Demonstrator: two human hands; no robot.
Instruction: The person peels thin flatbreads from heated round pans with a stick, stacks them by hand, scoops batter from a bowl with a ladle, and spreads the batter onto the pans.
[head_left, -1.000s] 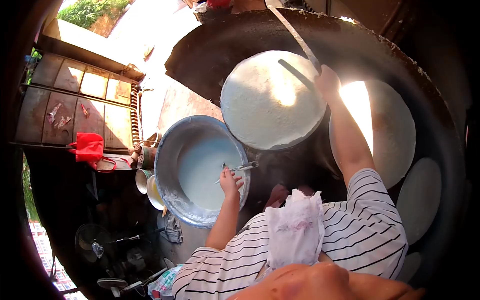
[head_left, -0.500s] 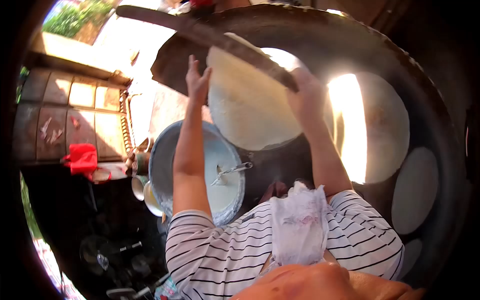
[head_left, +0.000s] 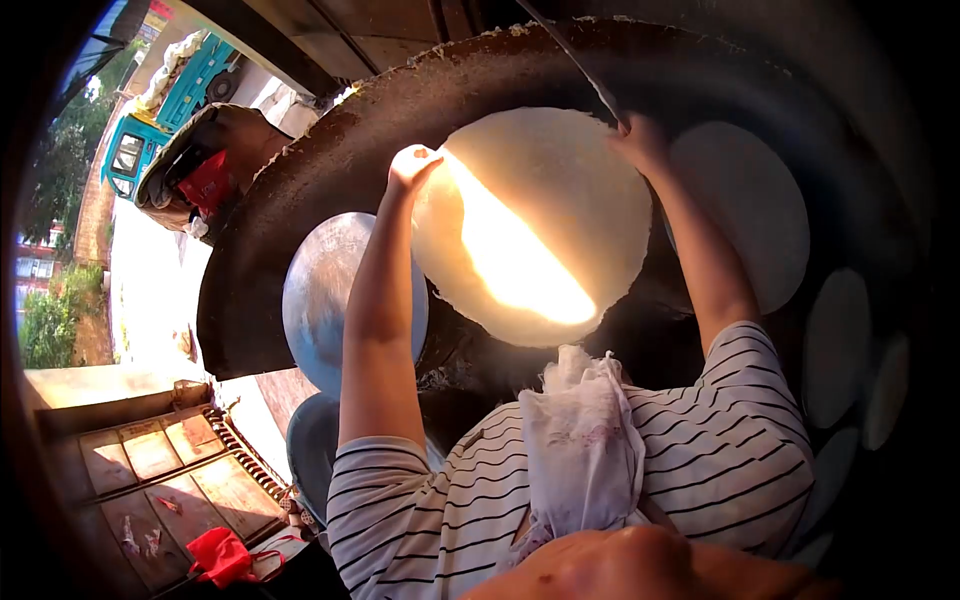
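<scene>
A thin round pancake (head_left: 560, 180), with a bright band of sunlight across it, is spread out between my hands over the big dark round griddle (head_left: 350, 140). My left hand (head_left: 412, 167) is closed in a pinch at its upper left edge. At the upper right edge, my right hand (head_left: 641, 140) is closed around one end of a long flat stick (head_left: 575, 58), which points up and away. Whether the right fingers also grip the pancake cannot be seen. A shiny bluish-white disc (head_left: 330, 285) lies behind my left forearm, partly hidden.
Several more pale rounds, including a large pancake (head_left: 745, 215), line the griddle's right side. A bucket (head_left: 312, 440) stands below my left forearm. A person (head_left: 215, 165) is beyond the griddle at left, near a blue truck (head_left: 150, 140). A red bag (head_left: 222, 557) lies lower left.
The pancake, tilted against the stick before, now faces up between both hands. My left hand has gone from open to pinching its edge. The stick swung upright. My view turned, and the batter bucket is mostly covered.
</scene>
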